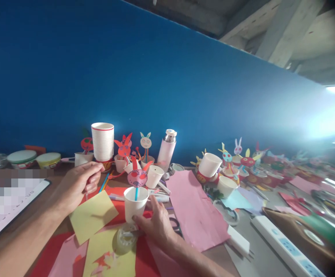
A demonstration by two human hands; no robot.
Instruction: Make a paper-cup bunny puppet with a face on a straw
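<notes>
My right hand grips a white paper cup low on its right side. A pink paper rabbit face with red eyes and orange-red ears rises from this cup on a blue straw. My left hand is closed, fingers curled and thumb against them; whether anything small is inside is hidden. It hovers above yellow paper, in front of a tall stack of paper cups. Below the held cup lies a clear tape roll. Dark-handled scissors are partly covered by my right hand.
Behind stand finished-looking paper rabbit cups, a pink thermos and a tipped white cup. Pink paper, a white charger and a power strip lie right. A tablet is at left, below a blue partition.
</notes>
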